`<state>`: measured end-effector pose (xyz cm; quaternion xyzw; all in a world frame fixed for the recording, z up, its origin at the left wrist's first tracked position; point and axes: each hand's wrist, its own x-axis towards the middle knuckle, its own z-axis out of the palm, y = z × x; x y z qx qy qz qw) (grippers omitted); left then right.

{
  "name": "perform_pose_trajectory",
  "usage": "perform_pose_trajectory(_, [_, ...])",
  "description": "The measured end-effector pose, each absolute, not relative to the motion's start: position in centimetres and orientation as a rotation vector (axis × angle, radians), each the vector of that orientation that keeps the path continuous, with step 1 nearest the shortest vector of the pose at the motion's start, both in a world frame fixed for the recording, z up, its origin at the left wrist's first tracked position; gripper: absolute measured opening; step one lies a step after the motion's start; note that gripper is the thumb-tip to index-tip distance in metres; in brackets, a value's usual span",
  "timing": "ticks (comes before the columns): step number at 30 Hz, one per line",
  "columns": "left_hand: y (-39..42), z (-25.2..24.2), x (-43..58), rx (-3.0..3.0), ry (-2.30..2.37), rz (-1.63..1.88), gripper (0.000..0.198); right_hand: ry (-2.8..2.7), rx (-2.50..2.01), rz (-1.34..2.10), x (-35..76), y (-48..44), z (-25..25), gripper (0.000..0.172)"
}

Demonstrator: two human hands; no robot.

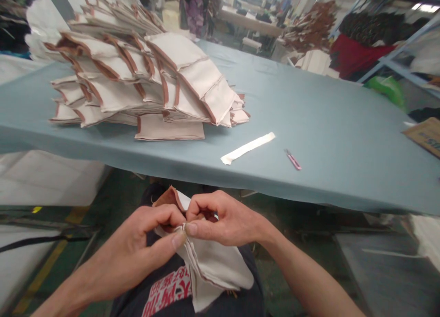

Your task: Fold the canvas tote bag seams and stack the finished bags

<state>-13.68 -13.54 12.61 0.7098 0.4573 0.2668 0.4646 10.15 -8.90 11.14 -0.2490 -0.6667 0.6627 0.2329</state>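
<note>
A cream fabric piece with brown on its inner side and stitched seams hangs over my lap, in front of the table edge. My left hand pinches its seam between thumb and bent fingers. Right beside it, my right hand grips the same seam, the two thumb tips almost touching. Brown material shows at the top of the piece, behind my fingers. Exactly what lies between the fingertips is hidden.
A tall pile of similar cream and brown sewn pieces covers the left of the blue-grey table. A cream fabric strip and small pink thread snips lie nearer me. A cardboard box stands at the right edge.
</note>
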Motion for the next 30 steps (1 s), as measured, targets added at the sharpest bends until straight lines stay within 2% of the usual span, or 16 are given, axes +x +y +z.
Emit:
perform_pose_trajectory(5, [-13.6,12.5,-13.3,1.789,1.129,0.620,0.028,-1.817,-0.663,1.835,10.4,-9.0,11.0,0.041])
perform_pose_trajectory(12, [-14.0,12.1,-12.8,1.828,1.148,0.528,0.031,-1.900,-0.752,1.805,10.8,-8.9,11.5,0.020])
perform_pose_trajectory(21, [-13.5,13.5,-11.7,1.874,1.117,0.489,0.031,-1.929,-0.764,1.892,11.3,-8.7,12.0,0.011])
perform_pose_trajectory(30, [-13.7,13.2,-12.5,1.765,1.105,0.500,0.030,-1.792,-0.771,1.928,10.5,-9.0,11.4,0.011])
